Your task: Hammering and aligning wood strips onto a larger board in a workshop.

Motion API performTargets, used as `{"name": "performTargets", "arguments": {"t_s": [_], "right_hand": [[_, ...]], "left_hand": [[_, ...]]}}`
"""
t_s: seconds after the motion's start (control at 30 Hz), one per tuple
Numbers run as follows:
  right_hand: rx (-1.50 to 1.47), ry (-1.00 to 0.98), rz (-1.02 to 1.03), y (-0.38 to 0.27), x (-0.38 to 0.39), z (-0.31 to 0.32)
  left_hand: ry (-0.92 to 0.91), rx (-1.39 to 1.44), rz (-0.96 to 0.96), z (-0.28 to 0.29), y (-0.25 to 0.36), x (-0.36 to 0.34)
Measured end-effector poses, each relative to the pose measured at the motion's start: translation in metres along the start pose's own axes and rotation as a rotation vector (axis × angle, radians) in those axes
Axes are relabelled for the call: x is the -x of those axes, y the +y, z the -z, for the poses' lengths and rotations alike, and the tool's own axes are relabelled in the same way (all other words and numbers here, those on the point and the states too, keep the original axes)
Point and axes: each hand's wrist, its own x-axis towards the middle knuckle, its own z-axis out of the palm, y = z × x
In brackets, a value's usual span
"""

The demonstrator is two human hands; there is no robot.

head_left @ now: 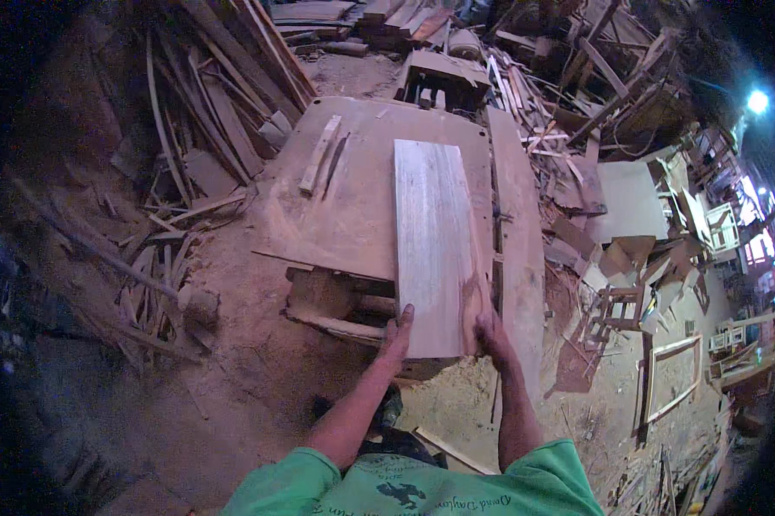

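Note:
A wide, pale wooden board [433, 232] lies lengthwise in front of me, most of it on a dusty flat work table [366, 206]. Its near end juts past the table's edge, toward my body. My left hand [397, 334] grips the near left corner, thumb on the top face and the other fingers hidden. At the near right edge, where the wood turns reddish, my right hand [490, 334] is closed on the same board; its fingertips are partly out of sight. Right of the board runs a long slot in the table, beside a separate long rail [518, 258].
Two thin offcuts, one a pale strip [321, 155], lie on the table's far left. Scrap wood [224, 103] leans in piles at left and far right. A dark opening [340, 297] gapes under the table's near edge. A rectangular wooden frame [673, 378] lies on the right.

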Motion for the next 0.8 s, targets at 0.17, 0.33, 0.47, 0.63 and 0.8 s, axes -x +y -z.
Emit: {"name": "performTargets", "arguments": {"t_s": [0.17, 0.33, 0.47, 0.63, 0.8], "right_hand": [[0.068, 0.139, -0.042, 0.009, 0.066, -0.109], [0.006, 0.164, -0.102, -0.002, 0.146, -0.208], [-0.271, 0.151, -0.305, -0.015, 0.188, -0.266], [0.058, 0.150, -0.125, -0.036, 0.213, -0.314], [-0.011, 0.116, -0.286, -0.051, 0.212, -0.340]], "left_hand": [[-0.172, -0.065, 0.002, 0.106, -0.015, 0.031], [-0.004, -0.094, 0.018, 0.199, -0.071, 0.062], [-0.013, -0.096, -0.256, 0.266, -0.098, 0.100], [0.053, -0.023, -0.086, 0.306, -0.083, 0.144], [0.134, -0.083, -0.115, 0.323, -0.032, 0.180]]}}
